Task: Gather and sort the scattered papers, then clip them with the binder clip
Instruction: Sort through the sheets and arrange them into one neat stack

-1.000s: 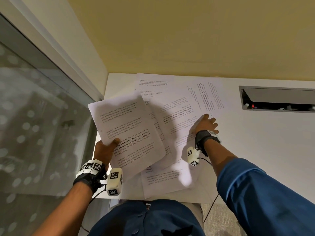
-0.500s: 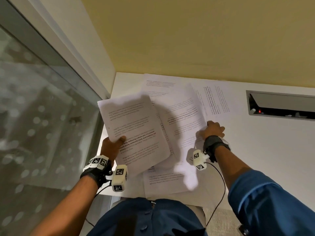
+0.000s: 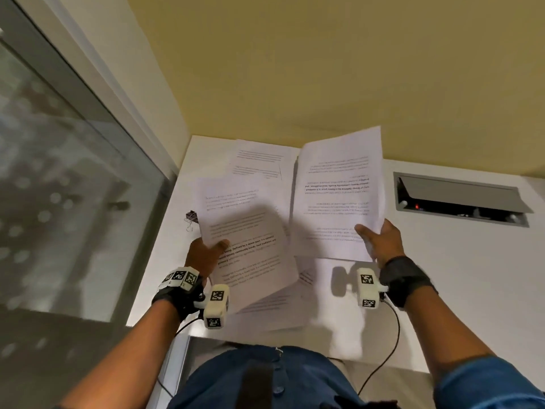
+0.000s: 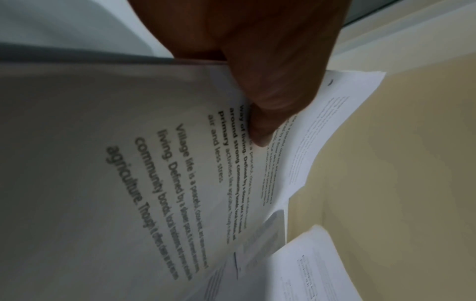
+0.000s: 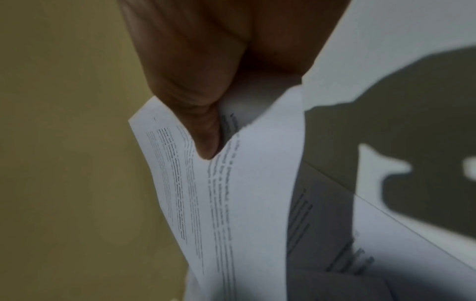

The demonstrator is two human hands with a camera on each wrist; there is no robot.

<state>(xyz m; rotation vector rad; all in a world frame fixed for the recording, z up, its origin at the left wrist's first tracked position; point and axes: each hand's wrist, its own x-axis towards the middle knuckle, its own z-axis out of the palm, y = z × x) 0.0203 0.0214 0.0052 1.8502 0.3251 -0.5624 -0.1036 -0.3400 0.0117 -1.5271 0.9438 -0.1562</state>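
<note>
The left hand [image 3: 206, 255] grips a printed sheet [image 3: 247, 240] by its left edge, thumb curled over the text face and fingers behind it; the left wrist view confirms the thumb [image 4: 268, 114] pressed onto the page beside the bold lines of print. This sheet is lifted off the desk [image 3: 442, 261] and tilts up toward the camera. The right hand [image 3: 380, 246] pinches a second sheet [image 3: 336, 196] at its lower right corner, thumb on the printed face; the sheet stands raised, its top edge reaching up in front of the yellow wall [image 3: 324, 69], and its text reads upside down from the head view. The right wrist view shows that thumb [image 5: 203, 130] clamped on the paper with a fold forming beside it. Whether either hand holds more than one sheet cannot be told. Further loose papers [image 3: 259, 163] lie flat and overlapping on the white desk below and between the two raised sheets, some reaching the near edge. The binder clip [image 3: 191, 216] lies on the desk just left of the left-hand sheet, near the desk's left edge, touched by neither hand. A recessed cable box [image 3: 460, 199] with its lid open sits in the desk surface to the right, well apart from the papers. A glass partition [image 3: 73, 172] borders the desk on the left.
</note>
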